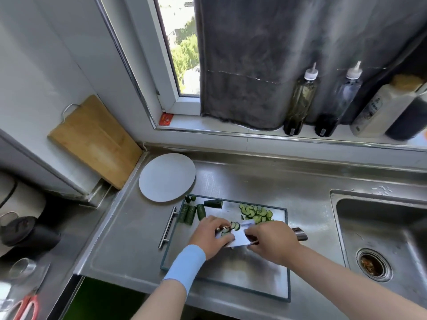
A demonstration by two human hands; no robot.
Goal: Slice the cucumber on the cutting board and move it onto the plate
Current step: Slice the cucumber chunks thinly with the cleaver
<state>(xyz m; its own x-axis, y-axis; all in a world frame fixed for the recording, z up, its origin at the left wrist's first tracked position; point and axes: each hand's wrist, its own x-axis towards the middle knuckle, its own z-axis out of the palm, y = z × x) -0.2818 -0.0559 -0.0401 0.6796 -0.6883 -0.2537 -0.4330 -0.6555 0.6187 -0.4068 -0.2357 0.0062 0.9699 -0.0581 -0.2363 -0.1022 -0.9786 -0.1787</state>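
Note:
A metal cutting board (231, 273) lies on the steel counter. A pile of cucumber slices (255, 212) sits at its far right, and several uncut cucumber chunks (190, 212) lie at its far left. My right hand (273, 242) grips a cleaver (240, 236) held flat over the board, its dark handle sticking out right. My left hand (212, 236), with a blue wristband, holds a few slices (232, 227) against the blade. The white plate (166, 177) stands bare beyond the board's far-left corner.
A sink (381, 239) with a drain lies right of the board. A wooden board (92, 142) leans on the left wall. Bottles (300, 100) line the window sill. Red scissors (25, 306) and dark pots sit at the lower left.

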